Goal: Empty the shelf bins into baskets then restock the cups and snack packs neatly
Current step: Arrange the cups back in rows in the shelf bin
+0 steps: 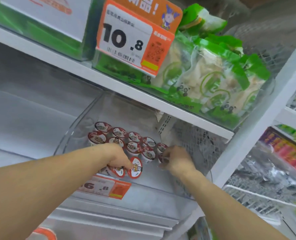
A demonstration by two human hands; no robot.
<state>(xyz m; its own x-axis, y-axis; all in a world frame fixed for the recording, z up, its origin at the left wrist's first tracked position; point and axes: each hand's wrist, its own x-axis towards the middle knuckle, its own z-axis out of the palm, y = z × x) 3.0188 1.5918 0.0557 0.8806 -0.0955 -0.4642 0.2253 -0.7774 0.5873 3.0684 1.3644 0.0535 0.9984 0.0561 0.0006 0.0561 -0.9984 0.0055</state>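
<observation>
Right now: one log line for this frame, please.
stage: restocking cups | left hand: holds tilted cups at bin front | right hand: grips cup at right | clear bin: partly filled

Counted in the clear bin [78, 129] on the lower shelf: about thirteen red-and-white lidded cups [134, 136], nine or ten standing in rows at the back, three tipped at the front edge, one partly hidden at the right. Exact cup total not certain owing to overlap. One clear bin holding them. Two hands in the bin, left hand [117, 159] and right hand [175, 159]. Two orange price tags: one large [135, 38] on the upper shelf, one smaller [105, 187] below. Green snack packs [213, 78] above: at least four, pile too crowded for a firm count.
</observation>
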